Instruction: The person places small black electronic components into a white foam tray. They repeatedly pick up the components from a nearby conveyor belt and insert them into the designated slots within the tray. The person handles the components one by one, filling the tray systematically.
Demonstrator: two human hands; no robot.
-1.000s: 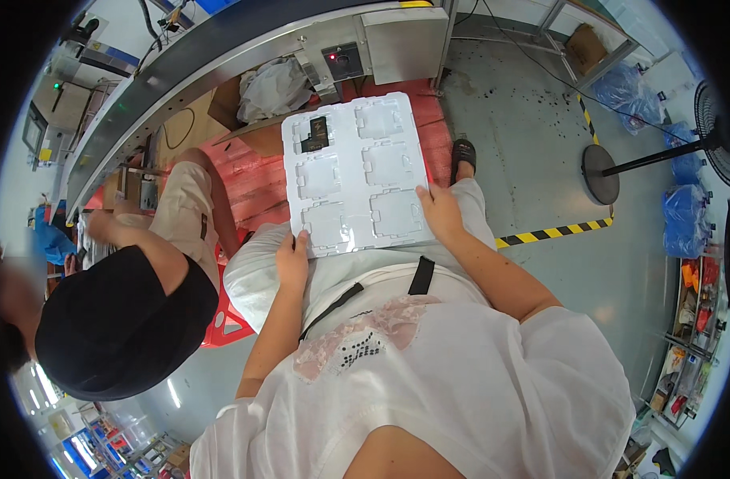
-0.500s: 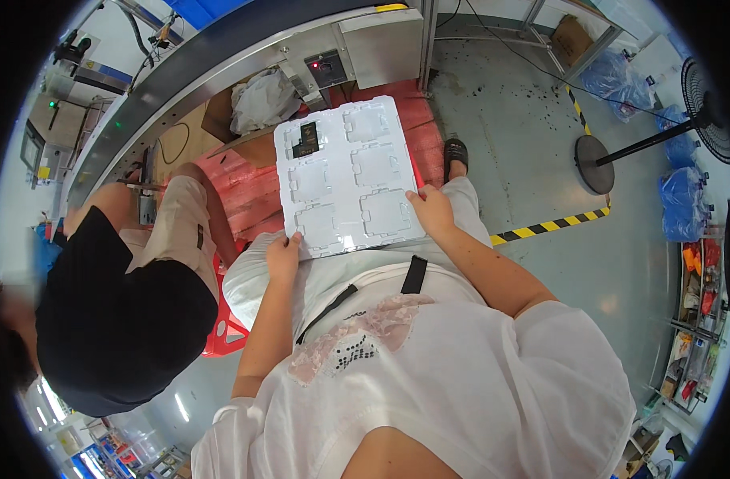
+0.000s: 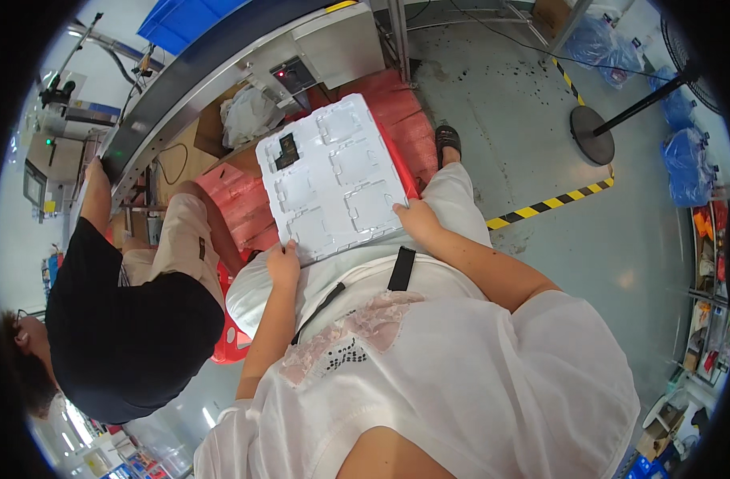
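Note:
A white plastic tray (image 3: 314, 172) with several shaped recesses lies across my lap, tilted slightly. In its far left recess sits a small black part (image 3: 286, 152), too small to make out in detail; the other recesses show bare white plastic. My left hand (image 3: 282, 263) grips the tray's near left corner. At the near right corner, my right hand (image 3: 417, 222) has its fingers closed on the rim. Something red (image 3: 403, 169) shows from beneath the tray along its right side.
Ahead stands a metal conveyor frame (image 3: 213, 76) with a blue bin (image 3: 185, 20) above. Left of me sits a co-worker (image 3: 133, 319) in black, one arm at the conveyor. A fan base (image 3: 591, 136) stands right, beside striped floor tape (image 3: 550, 204). A white bag (image 3: 251, 116) lies under the conveyor.
The view has shifted, so the tray appears slightly further left, still between both hands. The co-worker's head has come into clearer view, and an arm now reaches up to the conveyor.

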